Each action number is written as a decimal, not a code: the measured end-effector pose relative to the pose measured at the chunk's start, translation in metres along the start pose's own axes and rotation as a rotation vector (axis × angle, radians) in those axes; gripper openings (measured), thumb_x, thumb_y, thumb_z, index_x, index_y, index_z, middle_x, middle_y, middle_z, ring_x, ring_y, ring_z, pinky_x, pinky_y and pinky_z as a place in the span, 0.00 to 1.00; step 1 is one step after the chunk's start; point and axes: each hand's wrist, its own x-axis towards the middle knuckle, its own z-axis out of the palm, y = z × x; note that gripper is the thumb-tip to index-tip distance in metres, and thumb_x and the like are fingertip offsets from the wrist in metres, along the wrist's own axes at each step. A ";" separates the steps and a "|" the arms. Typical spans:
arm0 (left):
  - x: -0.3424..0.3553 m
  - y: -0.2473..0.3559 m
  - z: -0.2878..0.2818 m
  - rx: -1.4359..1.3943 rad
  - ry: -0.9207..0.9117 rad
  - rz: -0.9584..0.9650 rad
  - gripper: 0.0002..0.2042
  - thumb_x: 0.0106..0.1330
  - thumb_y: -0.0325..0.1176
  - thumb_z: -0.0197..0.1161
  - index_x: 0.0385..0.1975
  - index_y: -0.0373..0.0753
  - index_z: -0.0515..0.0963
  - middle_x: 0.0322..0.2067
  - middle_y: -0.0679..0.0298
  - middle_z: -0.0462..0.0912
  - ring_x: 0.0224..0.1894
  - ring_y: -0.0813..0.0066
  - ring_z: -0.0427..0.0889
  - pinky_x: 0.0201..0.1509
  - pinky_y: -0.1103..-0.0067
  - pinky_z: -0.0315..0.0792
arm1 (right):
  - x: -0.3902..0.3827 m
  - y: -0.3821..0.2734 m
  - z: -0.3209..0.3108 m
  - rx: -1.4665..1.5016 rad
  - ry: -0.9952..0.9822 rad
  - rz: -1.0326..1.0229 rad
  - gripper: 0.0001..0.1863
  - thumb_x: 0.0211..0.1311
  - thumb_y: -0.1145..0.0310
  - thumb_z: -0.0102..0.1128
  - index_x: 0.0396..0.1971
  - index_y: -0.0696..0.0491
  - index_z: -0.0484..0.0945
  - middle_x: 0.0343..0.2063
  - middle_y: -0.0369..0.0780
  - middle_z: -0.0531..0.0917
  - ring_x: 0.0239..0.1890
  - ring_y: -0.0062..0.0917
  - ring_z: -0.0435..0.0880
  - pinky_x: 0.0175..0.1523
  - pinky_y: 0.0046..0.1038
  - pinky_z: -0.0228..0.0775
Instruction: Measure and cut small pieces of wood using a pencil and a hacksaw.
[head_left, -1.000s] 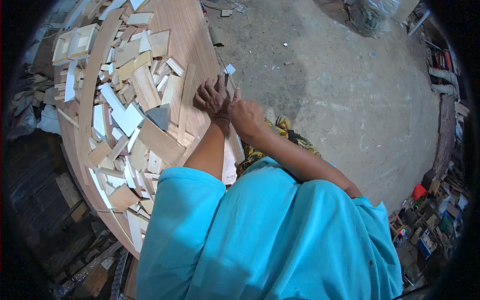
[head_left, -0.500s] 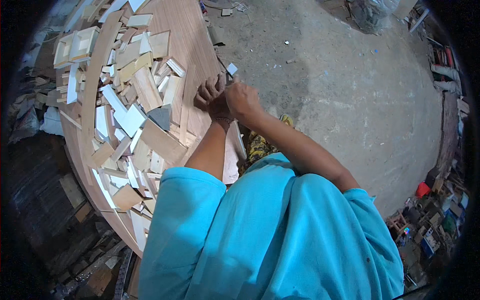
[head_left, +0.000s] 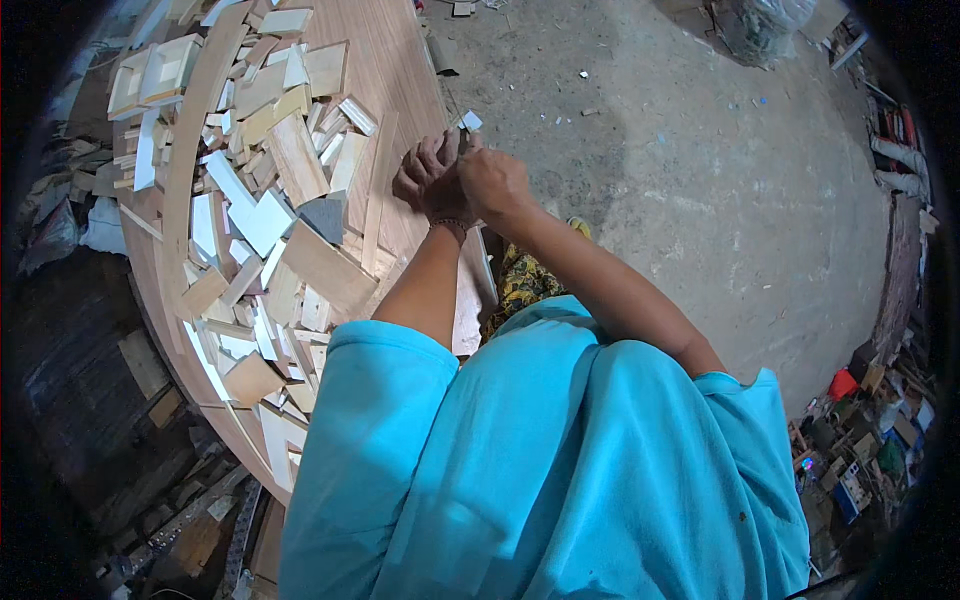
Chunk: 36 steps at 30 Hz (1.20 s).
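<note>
My left hand (head_left: 425,175) and my right hand (head_left: 495,185) are pressed together over the right edge of a wooden tabletop (head_left: 400,70). The fingers of both are curled inward toward each other. A small white wood piece (head_left: 470,120) shows just beyond the fingertips, at the table's edge. Whether either hand grips it is hidden by the fingers. A thin band circles my left wrist. My blue shirt fills the lower part of the view.
Several cut wood scraps and white offcuts (head_left: 265,215) are heaped over the left half of the tabletop, with a long curved strip (head_left: 185,150) among them. A concrete floor (head_left: 700,180) lies to the right. Cluttered small items (head_left: 860,450) line the far right.
Both hands have moved a little farther along the table edge, toward the small white piece. My right hand has closed in against my left.
</note>
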 end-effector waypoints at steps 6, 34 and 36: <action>0.002 0.005 -0.012 -0.135 -0.087 0.040 0.22 0.52 0.44 0.51 0.49 0.51 0.63 0.48 0.60 0.58 0.55 0.62 0.52 0.55 0.55 0.40 | 0.001 0.007 -0.005 -0.110 -0.119 -0.047 0.10 0.47 0.71 0.49 0.29 0.59 0.75 0.24 0.46 0.77 0.27 0.37 0.80 0.27 0.31 0.72; -0.004 0.001 -0.004 -0.127 -0.056 -0.038 0.26 0.48 0.49 0.54 0.49 0.50 0.64 0.49 0.63 0.58 0.55 0.63 0.54 0.53 0.57 0.42 | -0.019 -0.004 -0.011 0.125 -0.098 0.083 0.10 0.47 0.73 0.46 0.25 0.66 0.69 0.19 0.51 0.76 0.26 0.42 0.79 0.26 0.36 0.70; -0.001 0.003 -0.009 -0.112 -0.120 -0.066 0.25 0.49 0.48 0.53 0.50 0.50 0.63 0.48 0.63 0.58 0.55 0.64 0.54 0.52 0.57 0.44 | -0.020 -0.002 -0.006 0.115 -0.076 0.048 0.09 0.46 0.73 0.46 0.25 0.65 0.70 0.19 0.50 0.77 0.26 0.42 0.79 0.26 0.36 0.71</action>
